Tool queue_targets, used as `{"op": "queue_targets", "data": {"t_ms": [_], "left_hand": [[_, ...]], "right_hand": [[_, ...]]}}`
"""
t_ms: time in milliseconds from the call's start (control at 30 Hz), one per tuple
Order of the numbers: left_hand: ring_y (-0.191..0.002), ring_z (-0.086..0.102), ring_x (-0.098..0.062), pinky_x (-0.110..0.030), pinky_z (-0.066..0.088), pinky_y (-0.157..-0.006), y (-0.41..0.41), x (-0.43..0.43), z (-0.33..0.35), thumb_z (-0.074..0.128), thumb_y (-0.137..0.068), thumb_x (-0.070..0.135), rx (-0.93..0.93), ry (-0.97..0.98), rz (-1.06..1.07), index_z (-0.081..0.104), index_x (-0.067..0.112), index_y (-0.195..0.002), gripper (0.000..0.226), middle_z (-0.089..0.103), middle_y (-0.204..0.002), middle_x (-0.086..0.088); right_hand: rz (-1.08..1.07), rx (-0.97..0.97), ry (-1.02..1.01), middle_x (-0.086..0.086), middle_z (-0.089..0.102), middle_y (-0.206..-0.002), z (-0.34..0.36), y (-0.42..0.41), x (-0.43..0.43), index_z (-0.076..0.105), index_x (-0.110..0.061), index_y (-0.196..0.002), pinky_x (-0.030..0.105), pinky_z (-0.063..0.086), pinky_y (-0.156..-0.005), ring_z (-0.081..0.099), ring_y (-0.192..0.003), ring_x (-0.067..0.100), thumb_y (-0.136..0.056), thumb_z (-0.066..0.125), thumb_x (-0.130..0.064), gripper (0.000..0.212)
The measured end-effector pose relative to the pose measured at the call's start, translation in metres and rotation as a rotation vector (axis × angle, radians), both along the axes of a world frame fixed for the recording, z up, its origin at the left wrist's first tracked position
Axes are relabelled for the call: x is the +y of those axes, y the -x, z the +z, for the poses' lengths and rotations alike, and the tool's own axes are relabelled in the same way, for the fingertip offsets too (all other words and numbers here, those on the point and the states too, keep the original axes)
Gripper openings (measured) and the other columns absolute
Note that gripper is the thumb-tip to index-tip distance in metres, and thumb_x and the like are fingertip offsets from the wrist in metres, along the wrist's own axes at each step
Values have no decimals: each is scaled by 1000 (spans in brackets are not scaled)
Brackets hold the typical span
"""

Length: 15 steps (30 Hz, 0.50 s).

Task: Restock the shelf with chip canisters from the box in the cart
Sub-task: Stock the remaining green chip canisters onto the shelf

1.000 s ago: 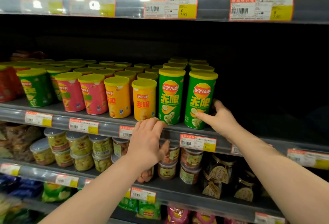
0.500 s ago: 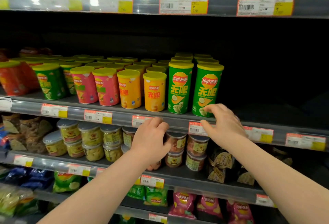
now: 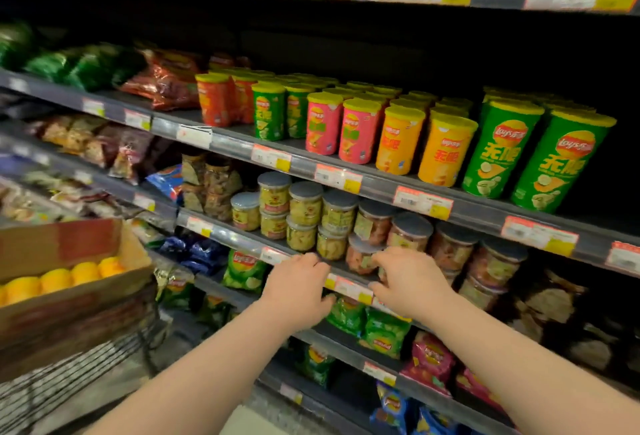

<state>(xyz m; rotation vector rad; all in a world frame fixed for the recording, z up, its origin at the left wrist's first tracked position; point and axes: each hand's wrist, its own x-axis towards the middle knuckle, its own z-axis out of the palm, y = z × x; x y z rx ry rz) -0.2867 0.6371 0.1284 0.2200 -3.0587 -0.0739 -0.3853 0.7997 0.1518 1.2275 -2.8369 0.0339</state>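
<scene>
Chip canisters with yellow lids stand in rows on the middle shelf: two tall green ones at the right end, then orange, pink, green and red ones. A cardboard box with yellow canister lids showing sits in the wire cart at the lower left. My left hand and my right hand hover in front of the lower shelf edge, below the canisters. Both are empty, fingers loosely curled and apart.
Clear jars with grey lids fill the shelf under the canisters. Snack bags lie on the lower shelves and at the left of the canister shelf. To the right of the tall green canisters the shelf is dark.
Both hands have dropped away from the green canisters to the lower shelf edge. The view has swung left, bringing the cart and box into sight.
</scene>
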Motion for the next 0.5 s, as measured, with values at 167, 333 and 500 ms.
{"op": "queue_targets", "data": {"t_ms": [167, 333, 500], "left_hand": [[-109, 50, -24, -37, 47, -85, -69, -48, -23, 47, -90, 46, -83, -8, 141, 53, 17, -115, 39, 52, -117, -2], [-111, 50, -24, -37, 44, -85, -144, -89, -46, 47, -90, 49, -147, -29, 285, 52, 19, -119, 42, 51, -116, -1], [-109, 51, -25, -37, 43, -85, -217, -123, -68, 44, -90, 49, -204, -84, 438, 53, 19, -115, 40, 52, -113, -2]], "right_hand": [[114, -93, -68, 2, 55, -123, -24, -54, -65, 52, -23, -123, 38, 44, -92, 52, -113, 26, -91, 50, -42, 37], [241, -140, -123, 3, 55, -121, -45, -112, -125, 52, -22, -124, 38, 45, -89, 53, -111, 27, -92, 48, -39, 37], [354, -194, -163, 3, 55, -123, -60, -166, -178, 52, -22, -126, 39, 46, -91, 53, -112, 27, -92, 49, -39, 38]]}}
